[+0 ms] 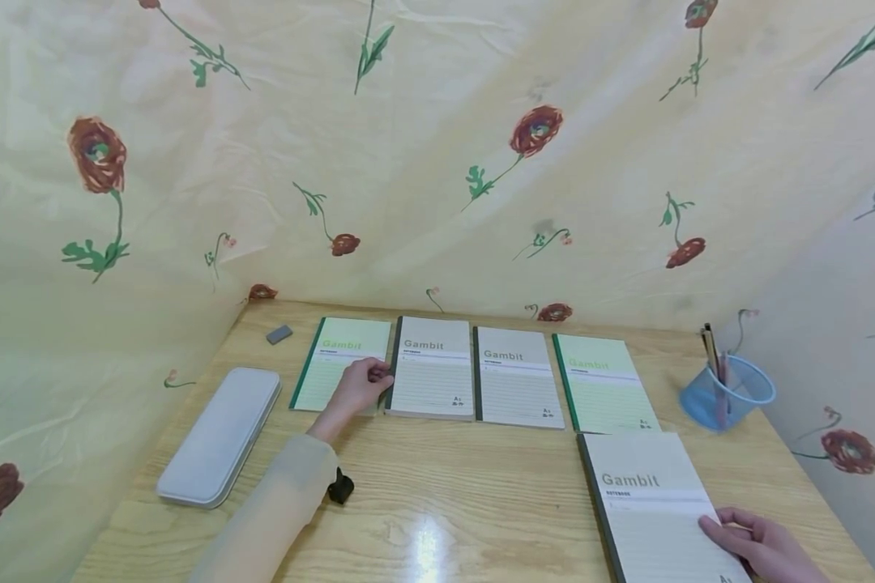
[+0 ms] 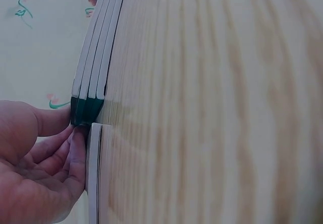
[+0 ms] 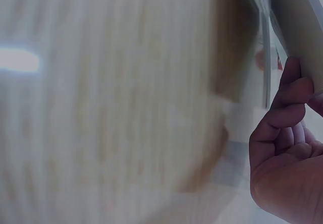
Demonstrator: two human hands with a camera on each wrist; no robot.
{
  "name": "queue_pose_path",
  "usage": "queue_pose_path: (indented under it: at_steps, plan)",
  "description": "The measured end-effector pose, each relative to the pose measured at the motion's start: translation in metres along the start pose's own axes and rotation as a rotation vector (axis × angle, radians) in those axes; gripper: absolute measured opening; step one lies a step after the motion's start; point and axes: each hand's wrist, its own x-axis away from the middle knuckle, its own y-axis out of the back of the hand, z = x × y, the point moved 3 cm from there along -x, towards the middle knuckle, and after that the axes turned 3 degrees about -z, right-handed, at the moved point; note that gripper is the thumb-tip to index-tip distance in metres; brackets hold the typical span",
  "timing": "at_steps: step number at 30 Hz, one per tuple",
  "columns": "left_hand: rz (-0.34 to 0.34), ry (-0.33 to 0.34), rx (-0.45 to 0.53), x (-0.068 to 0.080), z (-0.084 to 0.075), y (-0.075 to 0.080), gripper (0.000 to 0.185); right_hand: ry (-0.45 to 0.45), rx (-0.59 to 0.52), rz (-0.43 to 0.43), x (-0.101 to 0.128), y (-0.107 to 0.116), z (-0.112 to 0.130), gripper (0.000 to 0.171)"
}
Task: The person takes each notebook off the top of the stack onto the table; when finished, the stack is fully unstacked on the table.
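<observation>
Four notebooks lie in a row on the wooden table (image 1: pixel 437 494): a green one (image 1: pixel 339 352), a grey "Gambit" one (image 1: pixel 433 376), another grey one (image 1: pixel 516 380) and a green one (image 1: pixel 601 385). My left hand (image 1: pixel 364 382) rests on the left green notebook (image 2: pixel 93 178). Its fingers (image 2: pixel 75 153) curl at that notebook's right edge and the thumb touches the dark spine (image 2: pixel 86 110) of the neighbouring grey one. A fifth grey notebook (image 1: pixel 649 510) lies at the front right. My right hand (image 1: pixel 754 542) grips its right edge (image 3: pixel 303 27) with curled fingers (image 3: pixel 282 118).
A grey pencil case (image 1: pixel 219 433) lies at the left, a small grey eraser (image 1: pixel 279 334) behind it and a small black object (image 1: pixel 340 487) by my left sleeve. A blue mesh pen cup (image 1: pixel 729 393) stands at the right. Flowered cloth (image 1: pixel 437 162) surrounds the table.
</observation>
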Motion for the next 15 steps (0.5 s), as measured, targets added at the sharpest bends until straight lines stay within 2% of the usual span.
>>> queue_pose_path:
  at_steps: [8, 15]
  plan:
    - [0.007, 0.004, -0.002, 0.001, -0.001, 0.000, 0.025, -0.036, -0.029, -0.030, 0.002, -0.008, -0.011, 0.047]
    - [0.004, 0.003, -0.001, 0.000, 0.001, 0.000, 0.025, 0.032, 0.180, -0.139, -0.002, -0.012, -0.012, 0.048]
